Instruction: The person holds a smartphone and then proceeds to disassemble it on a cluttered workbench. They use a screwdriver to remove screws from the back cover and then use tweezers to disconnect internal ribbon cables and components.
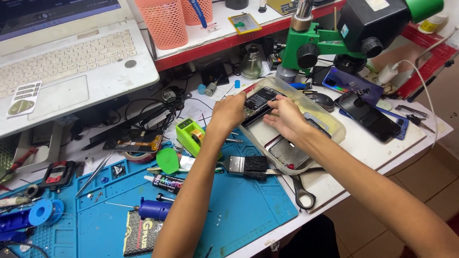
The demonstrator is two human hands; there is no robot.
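Head view, looking down at a cluttered bench.

Centre of frame: both hands work over an opened phone lying in a clear plastic tray, just right of centre. Left hand sits on the phone's left edge, fingers curled down onto it, gripping the side. Right hand lies flat over the phone's lower right part, fingers narrow and close together, tips touching it. Phone's back is off, black internals showing btw the two hands. A grey metal plate lies in the tray's lower end, near the right wrist.

Lower centre: blue mat under the left forearm. On it a flat brush w/ black bristles just beside the tray, a dark tube, a blue-handled driver, a dark card at bottom. Scissors sit at the mat's right edge, below the tray.

Left of centre: green tape dispenser near the left forearm, green pick beside it, a phone board w/ orange flex further left.

Upper left: white laptop. Orange baskets on a shelf at top.

Upper right: green-and-black microscope above the tray. Right of it two more phones, dark screens, well apart from the hands.

Lower left: blue spool, tweezers.
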